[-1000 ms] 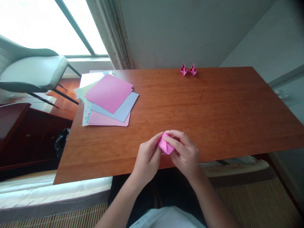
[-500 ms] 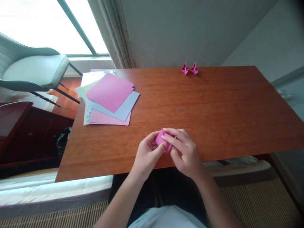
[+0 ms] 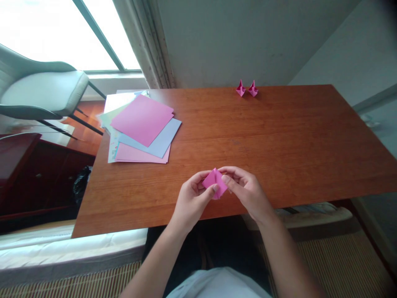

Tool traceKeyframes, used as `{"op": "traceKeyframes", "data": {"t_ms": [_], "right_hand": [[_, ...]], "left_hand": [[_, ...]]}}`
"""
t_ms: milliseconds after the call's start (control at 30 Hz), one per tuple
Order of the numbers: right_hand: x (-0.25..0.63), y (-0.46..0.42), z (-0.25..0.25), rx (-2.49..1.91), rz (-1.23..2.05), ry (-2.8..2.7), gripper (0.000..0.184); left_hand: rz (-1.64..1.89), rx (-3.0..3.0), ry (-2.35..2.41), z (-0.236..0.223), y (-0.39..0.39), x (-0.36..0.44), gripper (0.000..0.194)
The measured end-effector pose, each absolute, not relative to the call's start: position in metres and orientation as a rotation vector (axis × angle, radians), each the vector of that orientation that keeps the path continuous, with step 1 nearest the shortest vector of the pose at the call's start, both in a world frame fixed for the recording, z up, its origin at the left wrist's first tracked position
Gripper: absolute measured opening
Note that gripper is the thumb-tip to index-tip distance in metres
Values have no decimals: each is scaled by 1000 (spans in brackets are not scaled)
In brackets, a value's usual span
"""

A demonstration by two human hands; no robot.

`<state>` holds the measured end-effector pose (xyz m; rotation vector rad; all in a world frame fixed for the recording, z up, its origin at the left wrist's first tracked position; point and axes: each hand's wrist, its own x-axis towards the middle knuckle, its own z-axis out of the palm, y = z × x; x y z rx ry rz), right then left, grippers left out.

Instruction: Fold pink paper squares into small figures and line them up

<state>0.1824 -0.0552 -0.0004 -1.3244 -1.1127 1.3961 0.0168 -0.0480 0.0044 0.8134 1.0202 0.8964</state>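
Observation:
A small folded pink paper [image 3: 211, 179], diamond-shaped with a crease down its middle, is held just above the near edge of the table. My left hand [image 3: 192, 198] pinches it from the left, thumb across its lower front and fingers behind. On the other side, my right hand [image 3: 245, 188] grips the right corner between thumb and fingers. The fingertips behind the paper are partly hidden. At the far edge of the table stand two small pink origami figures [image 3: 240, 89] with pointed tips, side by side.
The brown wooden table [image 3: 279, 140] spans the view. On its left lies a stack of paper sheets, with a pink sheet [image 3: 142, 120] on top, a light blue sheet [image 3: 164, 138] and paler ones beneath. A pale chair [image 3: 46, 91] stands beyond the left edge, near the window.
My right hand has shifted from lying over the paper's front to gripping its right corner, with the thumb now in front. More of the folded face shows. My left hand keeps its hold.

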Motion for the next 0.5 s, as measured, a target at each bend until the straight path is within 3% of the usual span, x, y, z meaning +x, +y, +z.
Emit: {"op": "traceKeyframes", "data": {"t_ms": [500], "right_hand": [[186, -60, -3, -1325, 1388, -1094, 18]], "left_hand": [[892, 889, 984, 2, -53, 15, 36]]}}
